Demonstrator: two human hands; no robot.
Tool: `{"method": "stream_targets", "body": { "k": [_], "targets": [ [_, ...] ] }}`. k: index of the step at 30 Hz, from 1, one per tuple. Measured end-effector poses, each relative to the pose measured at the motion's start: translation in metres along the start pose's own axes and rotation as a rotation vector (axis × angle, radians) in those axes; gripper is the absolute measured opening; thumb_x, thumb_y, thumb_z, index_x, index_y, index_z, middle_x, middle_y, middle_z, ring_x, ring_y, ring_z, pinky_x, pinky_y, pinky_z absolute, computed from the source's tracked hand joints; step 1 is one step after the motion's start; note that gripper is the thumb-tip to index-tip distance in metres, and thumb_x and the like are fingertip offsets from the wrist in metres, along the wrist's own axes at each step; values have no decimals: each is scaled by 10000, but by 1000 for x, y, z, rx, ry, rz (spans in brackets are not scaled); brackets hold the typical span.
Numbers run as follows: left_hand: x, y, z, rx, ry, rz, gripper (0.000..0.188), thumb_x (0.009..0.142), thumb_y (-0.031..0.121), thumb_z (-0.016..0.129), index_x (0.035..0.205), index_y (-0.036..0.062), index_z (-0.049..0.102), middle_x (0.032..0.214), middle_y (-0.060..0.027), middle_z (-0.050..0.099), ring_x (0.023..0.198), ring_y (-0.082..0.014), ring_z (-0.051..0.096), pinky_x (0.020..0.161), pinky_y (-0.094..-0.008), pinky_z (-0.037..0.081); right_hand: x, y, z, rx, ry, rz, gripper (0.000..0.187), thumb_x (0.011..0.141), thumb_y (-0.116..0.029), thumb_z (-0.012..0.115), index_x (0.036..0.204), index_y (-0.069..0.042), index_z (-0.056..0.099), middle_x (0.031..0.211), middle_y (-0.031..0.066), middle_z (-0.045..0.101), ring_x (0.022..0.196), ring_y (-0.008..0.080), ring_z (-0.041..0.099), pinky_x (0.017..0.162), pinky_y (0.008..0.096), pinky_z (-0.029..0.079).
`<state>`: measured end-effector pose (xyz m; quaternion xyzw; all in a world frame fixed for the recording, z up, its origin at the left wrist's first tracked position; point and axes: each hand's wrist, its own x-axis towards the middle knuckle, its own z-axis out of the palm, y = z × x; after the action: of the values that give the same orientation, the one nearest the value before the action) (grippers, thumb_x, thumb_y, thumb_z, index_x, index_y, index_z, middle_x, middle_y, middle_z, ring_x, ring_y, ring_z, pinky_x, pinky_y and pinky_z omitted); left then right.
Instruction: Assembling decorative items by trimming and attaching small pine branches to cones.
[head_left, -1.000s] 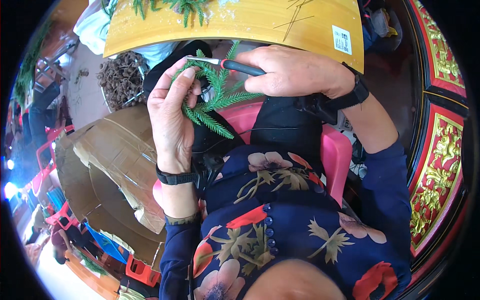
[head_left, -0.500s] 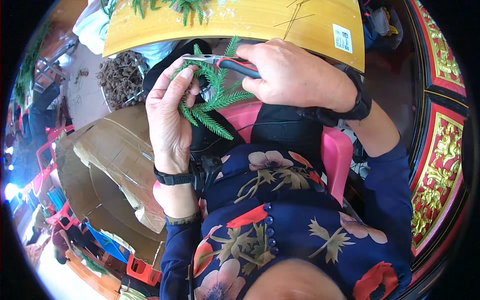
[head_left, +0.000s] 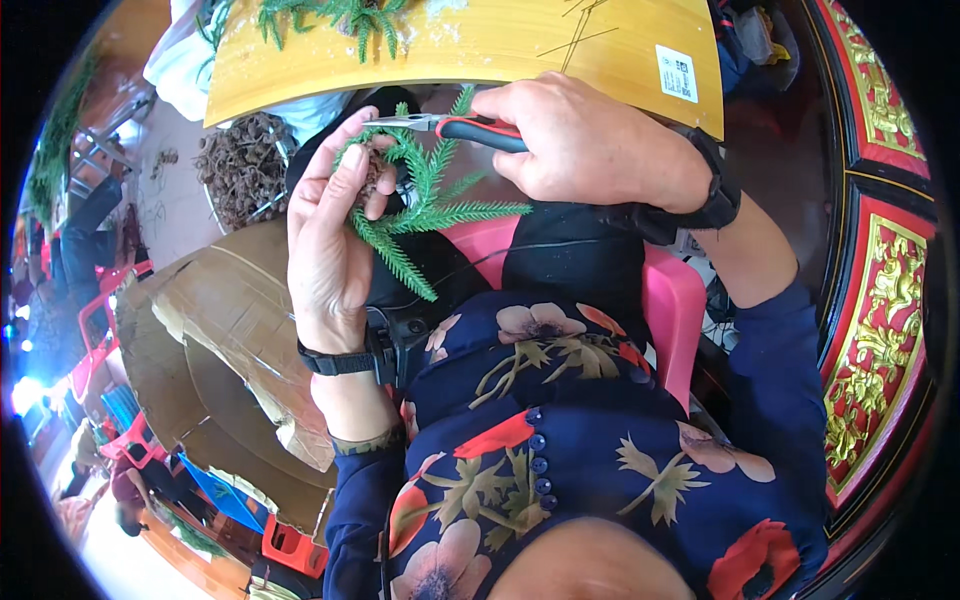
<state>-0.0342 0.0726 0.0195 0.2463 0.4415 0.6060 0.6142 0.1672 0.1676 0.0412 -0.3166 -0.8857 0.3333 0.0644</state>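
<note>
My left hand pinches a brown pine cone that sits among the green sprigs of an artificial pine branch. My right hand is closed round the dark, red-edged handles of a pair of pliers. The pliers' metal jaws point left, over the top of the cone and close to my left fingertips. Whether the jaws grip a wire there is too small to tell. The sprigs hang out to the right and below, above my lap.
A yellow table stands ahead, with more green sprigs and thin wires on it. A container of brown cones is at the left, with a torn cardboard box nearer me. Carved gold-and-red panels line the right.
The branch has turned slightly in my left hand, so its sprigs swing lower and farther right, and more of the cone shows. The pliers stay near the cone's top.
</note>
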Motion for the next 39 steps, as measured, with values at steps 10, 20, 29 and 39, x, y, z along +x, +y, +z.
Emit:
{"method": "stream_targets", "body": {
  "k": [10, 20, 29, 39],
  "targets": [
    [0, 5, 5, 129, -2, -16, 365, 894, 88, 572, 1235, -31, 518, 1018, -78, 627, 810, -109, 561, 652, -201, 420, -4, 6, -5, 77, -25, 3, 276, 729, -118, 596, 977, 3, 604, 800, 225, 620, 762, 389, 611, 688, 436, 485],
    [-3, 3, 27, 854, 109, 422, 454, 850, -5, 607, 1280, -9, 462, 1152, -100, 570, 1034, -184, 552, 895, -303, 447, -10, -10, -44, -40, 14, 132, 282, 695, -153, 616, 927, 7, 603, 801, 226, 628, 757, 395, 608, 685, 424, 492],
    [2, 9, 18, 563, 177, 389, 537, 821, 37, 662, 1305, 4, 431, 1254, -122, 500, 1113, -198, 499, 919, -310, 430, 20, 36, -177, 353, 504, 506, 431, 800, -271, 652, 1101, 29, 578, 845, 70, 620, 735, 180, 595, 700, 321, 482],
    [28, -1, 40, 656, -85, 189, 402, 813, 44, 666, 1189, -10, 534, 1085, -111, 583, 921, -169, 570, 776, -277, 476, 5, 112, -181, 344, 898, 559, 572, 803, -303, 661, 1209, 60, 484, 937, 129, 610, 839, 184, 593, 807, 302, 465]
  ]
}}
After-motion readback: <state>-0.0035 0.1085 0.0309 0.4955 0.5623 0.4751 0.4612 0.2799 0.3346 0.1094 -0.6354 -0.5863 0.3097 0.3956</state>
